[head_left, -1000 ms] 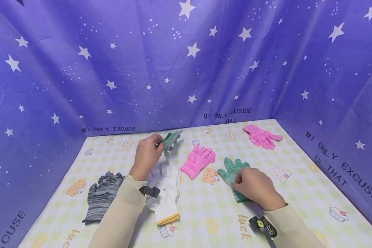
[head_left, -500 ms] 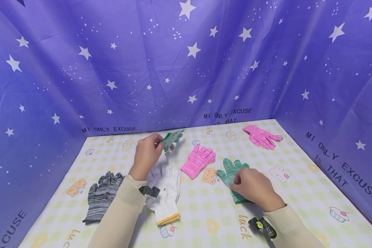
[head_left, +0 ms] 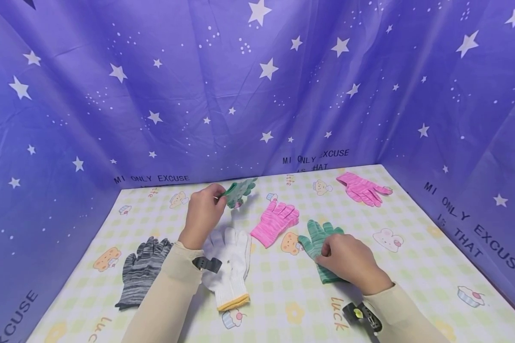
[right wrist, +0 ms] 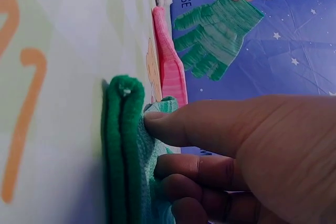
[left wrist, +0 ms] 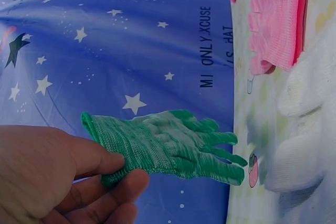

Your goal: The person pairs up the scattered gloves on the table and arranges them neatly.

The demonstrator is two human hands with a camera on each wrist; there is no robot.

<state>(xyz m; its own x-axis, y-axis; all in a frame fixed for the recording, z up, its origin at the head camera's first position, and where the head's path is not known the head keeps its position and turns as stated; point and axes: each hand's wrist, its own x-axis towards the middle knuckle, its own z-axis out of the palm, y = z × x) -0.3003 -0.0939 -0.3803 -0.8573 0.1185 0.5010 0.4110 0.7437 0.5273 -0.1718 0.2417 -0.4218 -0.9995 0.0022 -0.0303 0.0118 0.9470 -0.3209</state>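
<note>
Above the table's far part, my left hand (head_left: 202,214) pinches a green knitted glove (left wrist: 168,145) by its cuff, between thumb and fingers. The glove's fingers point away from the hand, and the left wrist view shows it raised off the table. My right hand (head_left: 349,259) is at a second green glove (head_left: 317,238) that lies on the cloth, its fingers pointing away from me. In the right wrist view the thumb (right wrist: 173,124) and curled fingers pinch the fabric near the thick green cuff (right wrist: 123,145). That hand hides part of the glove.
Under my left wrist lies a white glove (head_left: 236,267) with a yellow hem. A grey-black glove (head_left: 141,271) is left of it. One pink glove (head_left: 276,224) lies mid-table, another pink glove (head_left: 362,189) far right. A purple starry curtain (head_left: 240,95) surrounds the checked tablecloth (head_left: 283,286).
My right hand and the green glove under it have slid slightly left. The glove in my left hand has turned a little, showing more of its face.
</note>
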